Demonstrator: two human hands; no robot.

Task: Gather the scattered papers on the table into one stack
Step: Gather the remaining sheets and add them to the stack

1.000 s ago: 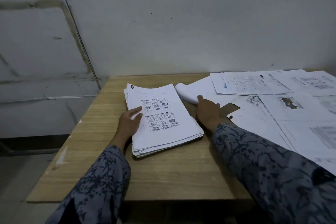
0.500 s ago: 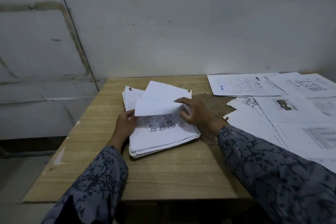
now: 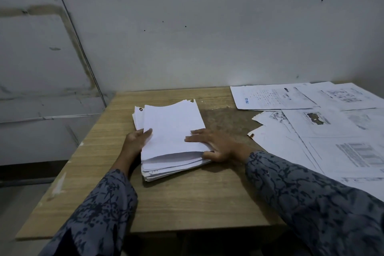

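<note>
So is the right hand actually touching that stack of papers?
Touching. The head view shows the right hand with fingers flat on the stack and thumb against its edge.

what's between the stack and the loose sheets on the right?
Head view: only bare table, a darker worn patch of wood, between the stack and the loose sheets. The right hand rests at the stack's near right edge.

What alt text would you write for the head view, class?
Two hands in patterned grey sleeves steady a thick stack of white paper on a light wooden table: left hand at its side, right hand flat on top. Loose printed sheets lie scattered at right.
</note>
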